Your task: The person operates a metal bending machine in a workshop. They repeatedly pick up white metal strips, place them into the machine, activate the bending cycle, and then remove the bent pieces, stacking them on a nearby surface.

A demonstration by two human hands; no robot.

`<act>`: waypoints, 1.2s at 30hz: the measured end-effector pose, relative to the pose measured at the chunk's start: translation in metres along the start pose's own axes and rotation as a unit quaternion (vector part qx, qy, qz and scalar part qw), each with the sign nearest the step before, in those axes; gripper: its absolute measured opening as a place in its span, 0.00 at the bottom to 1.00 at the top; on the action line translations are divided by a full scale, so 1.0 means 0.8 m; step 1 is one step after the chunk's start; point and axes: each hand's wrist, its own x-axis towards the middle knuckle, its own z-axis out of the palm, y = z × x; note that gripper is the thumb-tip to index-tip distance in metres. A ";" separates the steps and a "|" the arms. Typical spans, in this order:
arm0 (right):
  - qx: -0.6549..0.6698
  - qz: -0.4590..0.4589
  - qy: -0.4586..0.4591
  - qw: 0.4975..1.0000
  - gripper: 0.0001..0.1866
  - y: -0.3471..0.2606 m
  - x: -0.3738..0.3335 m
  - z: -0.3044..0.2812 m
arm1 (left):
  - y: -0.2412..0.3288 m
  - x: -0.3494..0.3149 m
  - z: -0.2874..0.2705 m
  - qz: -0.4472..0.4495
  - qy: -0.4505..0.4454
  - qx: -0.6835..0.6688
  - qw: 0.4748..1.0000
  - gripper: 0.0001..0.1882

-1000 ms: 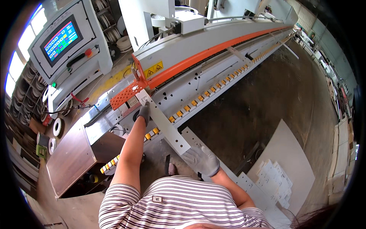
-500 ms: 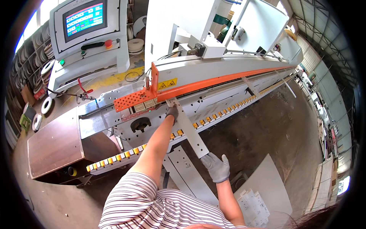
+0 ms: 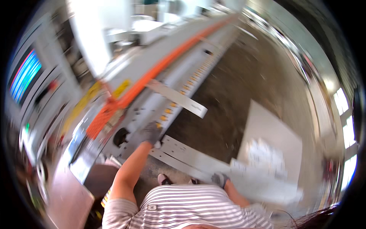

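A narrow white board (image 3: pixel 187 102) juts out across the roller rail from under the machine's orange guard (image 3: pixel 160 68), and neither hand touches it. My left hand (image 3: pixel 151 132), in a grey glove, is over the rail near the far-left end of long white panels (image 3: pixel 190 157). Motion smears its fingers, so I cannot tell whether it grips anything. My right hand (image 3: pixel 220 179), also gloved, is low at the near edge of those panels. Its fingers are blurred, and I cannot tell if they hold the edge. Small holes dot the panels' left end.
Yellow-and-white rollers (image 3: pixel 167 111) line the machine's front rail. A control console (image 3: pixel 28 76) with a lit screen stands at the left. To the right are a large pale sheet (image 3: pixel 282 129) and a pile of small white pieces (image 3: pixel 265 156). A brown cabinet (image 3: pixel 70 191) is at lower left.
The view has swung to the right. Both hands have come off the narrow board, which remains in the machine. My left hand has moved back toward the rail, my right hand down to the panels.
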 end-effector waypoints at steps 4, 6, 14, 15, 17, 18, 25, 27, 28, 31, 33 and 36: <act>-0.776 0.073 0.069 0.623 0.12 0.059 -0.014 -0.071 | -0.018 0.009 0.015 0.032 -0.008 -0.035 0.999 0.19; -0.777 -0.010 0.128 0.617 0.16 0.050 -0.010 -0.073 | -0.021 0.010 0.011 0.053 -0.014 0.004 0.998 0.23; -0.373 0.030 0.442 0.816 0.21 -0.063 -0.041 -0.085 | -0.001 0.000 -0.005 0.012 -0.030 0.065 0.997 0.25; -0.401 0.022 0.468 0.787 0.21 -0.076 -0.046 -0.100 | -0.001 0.001 -0.005 0.007 -0.039 0.074 0.997 0.24; -0.401 0.011 0.513 0.759 0.22 -0.116 -0.055 -0.143 | -0.006 0.005 -0.002 -0.004 -0.055 0.079 0.995 0.23; -0.408 0.022 0.529 0.743 0.23 -0.141 -0.058 -0.167 | -0.010 0.007 0.000 -0.009 -0.063 0.076 0.995 0.23; -0.503 -0.011 0.618 0.604 0.34 -0.292 -0.090 -0.316 | -0.052 0.016 0.010 -0.028 -0.097 0.029 0.994 0.26; -0.521 0.011 0.620 0.586 0.34 -0.324 -0.093 -0.339 | -0.070 0.020 0.012 -0.040 -0.098 0.069 0.992 0.27; -0.531 0.037 0.609 0.588 0.35 -0.340 -0.092 -0.350 | -0.079 0.022 0.014 -0.047 -0.095 0.068 0.992 0.27; -0.596 0.082 0.592 0.537 0.37 -0.364 -0.100 -0.368 | -0.106 0.028 0.022 -0.123 -0.115 0.020 0.985 0.27; -0.618 0.112 0.568 0.531 0.31 -0.376 -0.108 -0.378 | -0.117 0.030 0.027 -0.118 -0.129 0.022 0.984 0.28; -0.684 0.127 0.537 0.478 0.23 -0.382 -0.122 -0.389 | -0.116 0.030 0.025 -0.133 -0.148 0.008 0.980 0.29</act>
